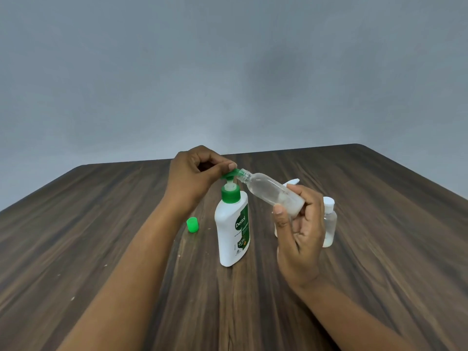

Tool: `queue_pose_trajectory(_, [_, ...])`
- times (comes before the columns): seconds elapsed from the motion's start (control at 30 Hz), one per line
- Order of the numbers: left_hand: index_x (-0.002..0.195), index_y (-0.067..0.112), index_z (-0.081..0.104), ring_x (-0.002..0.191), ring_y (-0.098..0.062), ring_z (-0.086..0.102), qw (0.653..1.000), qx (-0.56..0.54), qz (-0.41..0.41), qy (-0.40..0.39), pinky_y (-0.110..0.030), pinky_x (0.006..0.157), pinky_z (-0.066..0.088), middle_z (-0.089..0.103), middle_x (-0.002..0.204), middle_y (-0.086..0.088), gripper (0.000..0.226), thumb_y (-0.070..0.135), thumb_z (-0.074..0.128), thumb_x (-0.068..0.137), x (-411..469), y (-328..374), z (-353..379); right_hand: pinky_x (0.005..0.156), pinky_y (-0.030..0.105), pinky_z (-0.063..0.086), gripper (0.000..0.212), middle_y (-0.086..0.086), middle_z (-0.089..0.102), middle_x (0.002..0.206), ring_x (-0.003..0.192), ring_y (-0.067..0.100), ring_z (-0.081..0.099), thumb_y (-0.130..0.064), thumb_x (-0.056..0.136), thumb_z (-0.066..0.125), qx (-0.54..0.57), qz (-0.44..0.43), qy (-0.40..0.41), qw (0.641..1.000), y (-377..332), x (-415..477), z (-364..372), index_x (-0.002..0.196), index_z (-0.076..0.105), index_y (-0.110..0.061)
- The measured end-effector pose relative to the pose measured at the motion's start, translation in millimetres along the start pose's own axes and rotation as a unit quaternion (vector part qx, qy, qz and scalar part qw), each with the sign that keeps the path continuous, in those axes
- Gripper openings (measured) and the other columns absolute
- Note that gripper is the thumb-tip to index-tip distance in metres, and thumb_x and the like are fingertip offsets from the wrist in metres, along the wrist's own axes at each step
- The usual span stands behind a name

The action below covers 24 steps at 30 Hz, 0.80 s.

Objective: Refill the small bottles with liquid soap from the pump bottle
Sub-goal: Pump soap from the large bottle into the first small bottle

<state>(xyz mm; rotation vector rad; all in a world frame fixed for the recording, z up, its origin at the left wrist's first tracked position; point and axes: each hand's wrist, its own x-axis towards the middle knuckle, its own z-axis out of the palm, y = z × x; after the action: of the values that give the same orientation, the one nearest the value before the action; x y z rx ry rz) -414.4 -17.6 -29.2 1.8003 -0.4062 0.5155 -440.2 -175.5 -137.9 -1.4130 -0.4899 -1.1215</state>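
The pump bottle (231, 234) is being stood upright on the wooden table (101, 224), its label turned to the right. Its green pump head (229, 174) is being covered from the left by the left hand (195, 173): the thumb is being laid along the top of the spout and the other fingers are being kept curled above and behind it. How far they are closing underneath cannot be told.

A small clear bottle (268, 188) is being held up, off the table, just right of the pump bottle's top. It is uncapped and tilted, and its open mouth is being brought right against the tip of the spout, while its base is pointing down to the right. A little whitish liquid is being shown pooled in that low end. The base is being gripped by the right hand (301, 231), with the thumb on the near side and the fingers wrapped round the far side; the wrist is being raised, palm towards the pump bottle.

A loose green cap (192, 224) is being left on the table left of the pump bottle, under the left forearm. A second small bottle (329, 224), white-capped and upright, is being partly hidden behind the right hand, right of the pump bottle.
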Motion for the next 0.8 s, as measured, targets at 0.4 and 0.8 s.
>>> queue_pose_trajectory(0.4, [0.067, 0.019, 0.064, 0.071, -0.009, 0.056, 0.998, 0.034, 0.013, 0.049, -0.020, 0.066, 0.045, 0.058, 0.074, 0.006, 0.017, 0.012, 0.070, 0.080, -15.1, -13.0, 12.6, 0.069, 0.051, 0.049, 0.019, 0.006, 0.052, 0.102, 0.085, 0.029, 0.054, -0.022, 0.092, 0.051, -0.004, 0.015, 0.008, 1.000, -0.1, -1.4, 0.8, 0.111, 0.051, -0.019])
queue_pose_trajectory(0.8, [0.064, 0.017, 0.063, 0.069, -0.017, 0.058, 0.993, 0.106, 0.004, 0.045, -0.032, 0.066, 0.046, 0.066, 0.074, -0.007, 0.018, 0.016, 0.068, 0.082, -3.3, 0.6, 13.9, 0.081, 0.039, 0.050, 0.025, -0.003, 0.053, 0.108, 0.097, 0.024, 0.056, -0.022, 0.093, 0.052, -0.020, -0.005, 0.003, 1.000, -0.8, -1.0, 0.7, 0.117, 0.051, -0.030])
